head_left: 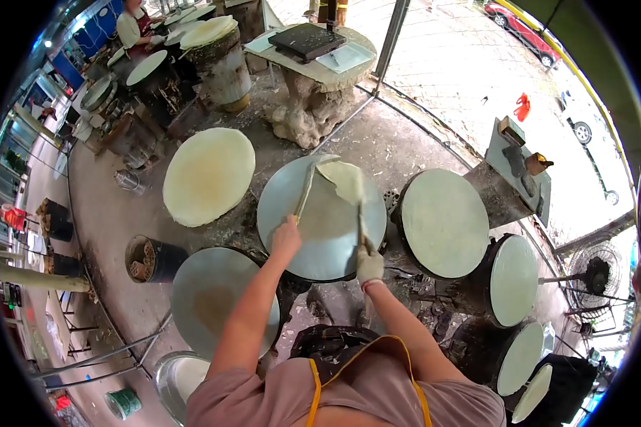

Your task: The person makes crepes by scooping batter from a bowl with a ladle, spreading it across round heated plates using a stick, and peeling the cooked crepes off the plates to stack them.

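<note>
My left hand is closed around the handle of a long wooden tool that reaches over a round grey griddle. In my right hand, which wears a pale glove, is a thin stick-like tool. Pale batter lies at the far part of this griddle, between the ends of the two tools. To the right, another griddle bears a pale round sheet. A yellowish round sheet is at the left, and a mostly bare griddle stands near my left forearm.
More round griddles curve along the right. A metal basin is at the lower left, near a dark bucket. A stone table stands ahead. Another person is at the far left griddles. A fan is at the right.
</note>
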{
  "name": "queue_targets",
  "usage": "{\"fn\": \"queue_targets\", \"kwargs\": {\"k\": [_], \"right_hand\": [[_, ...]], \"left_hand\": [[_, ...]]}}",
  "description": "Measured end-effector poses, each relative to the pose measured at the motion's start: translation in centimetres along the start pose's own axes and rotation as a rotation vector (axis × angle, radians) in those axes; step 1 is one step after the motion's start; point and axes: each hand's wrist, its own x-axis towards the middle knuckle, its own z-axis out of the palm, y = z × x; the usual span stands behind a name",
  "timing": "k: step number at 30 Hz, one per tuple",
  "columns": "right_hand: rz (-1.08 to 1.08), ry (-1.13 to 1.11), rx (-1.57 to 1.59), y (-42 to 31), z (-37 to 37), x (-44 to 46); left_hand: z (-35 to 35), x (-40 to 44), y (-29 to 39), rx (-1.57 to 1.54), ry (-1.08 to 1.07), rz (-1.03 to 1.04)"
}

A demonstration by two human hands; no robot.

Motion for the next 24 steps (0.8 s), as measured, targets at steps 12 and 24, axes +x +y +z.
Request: {"fn": "queue_targets", "kwargs": {"k": [12, 24], "right_hand": [[0.235, -0.409, 0.183, -4.8, 2.2, 3.4], [0.03, -0.527, 0.193, -8.4, -1.2, 3.4]], "left_hand": [[-1.9, -1.9, -5.4, 0.07, 0.211, 0.059], [-4.2, -7.8, -10.2, 0.118, 0.266, -0.018]]}}
